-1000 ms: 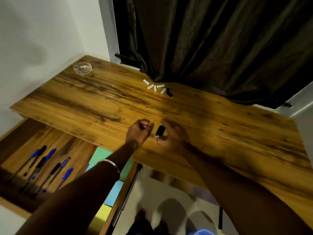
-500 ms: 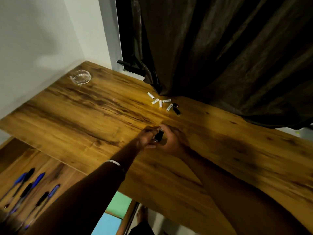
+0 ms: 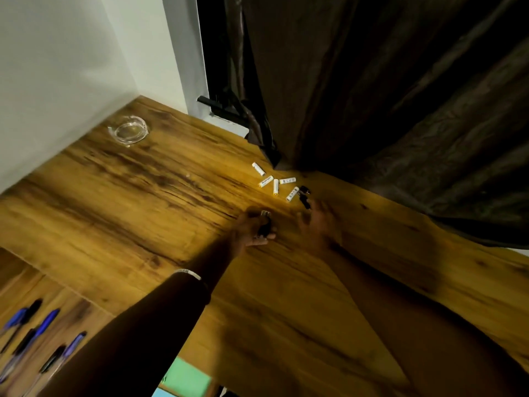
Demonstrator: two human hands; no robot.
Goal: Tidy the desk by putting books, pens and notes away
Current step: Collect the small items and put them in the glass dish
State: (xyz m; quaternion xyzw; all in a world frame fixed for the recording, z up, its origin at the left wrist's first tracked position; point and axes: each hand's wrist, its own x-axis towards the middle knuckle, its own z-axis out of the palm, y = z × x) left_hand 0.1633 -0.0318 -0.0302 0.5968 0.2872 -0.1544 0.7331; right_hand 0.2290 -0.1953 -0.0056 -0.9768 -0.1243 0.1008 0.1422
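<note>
My left hand [image 3: 252, 229] holds a small black item with a silver tip [image 3: 264, 224] just above the wooden desk [image 3: 143, 210], fingers curled round it. My right hand [image 3: 317, 224] hovers to its right with fingers spread and blurred, holding nothing, close to a small black item [image 3: 304, 196] on the desk. Several white batteries [image 3: 274, 183] lie scattered beyond both hands near the curtain. Several blue and black pens [image 3: 37, 339] lie in the open drawer at lower left.
A clear glass ashtray [image 3: 128, 130] sits at the desk's far left corner by the wall. A dark curtain [image 3: 386, 96] hangs over the desk's back edge. Green and blue note pads [image 3: 186, 379] show below the desk's front edge.
The black item went from between both hands into my left hand alone. My right hand let go and moved right and forward toward the batteries. The camera tilted upward.
</note>
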